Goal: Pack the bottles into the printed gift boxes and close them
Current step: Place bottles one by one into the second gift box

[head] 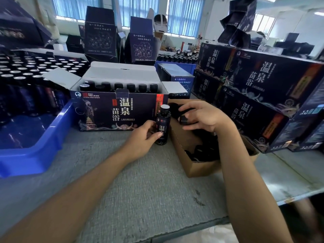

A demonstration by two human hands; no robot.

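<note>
Your left grip (145, 134) curls round a bottle (163, 127) standing upright on the worktop (140, 181), just in front of the open gift box (108, 111). Your right grip (205, 116) pinches a black cap (184, 119) above the brown carton (196, 165) of caps.

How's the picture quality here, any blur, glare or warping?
Head view: the right hand, holding a black cap over the brown carton, is motion-blurred; the bottle in the left hand looks sharper; the windows glare bright; the wide lens bends the stacked gift boxes at right.
</note>
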